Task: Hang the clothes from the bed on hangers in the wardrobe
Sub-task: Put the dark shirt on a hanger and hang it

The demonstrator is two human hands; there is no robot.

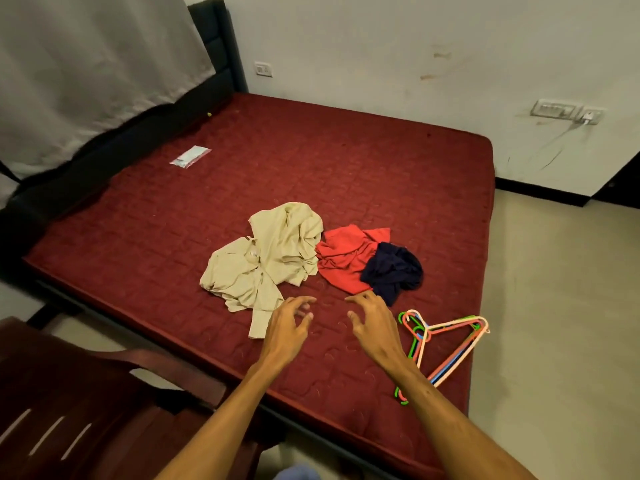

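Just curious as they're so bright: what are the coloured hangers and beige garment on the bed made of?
Coloured hangers: likely smooth plastic; thin bars in bright green, pink, blue. Beige garment: soft matte cloth, judging by limp creases; fibre unclear.

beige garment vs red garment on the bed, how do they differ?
Colour: the beige garment is pale tan, the red garment bright red. Spread: the beige garment covers more of the mattress than the red garment. Overlap: a navy garment lies on part of the red garment; nothing lies on the beige garment. Shared: both lie crumpled side by side; neither the left hand nor the right hand holds them.
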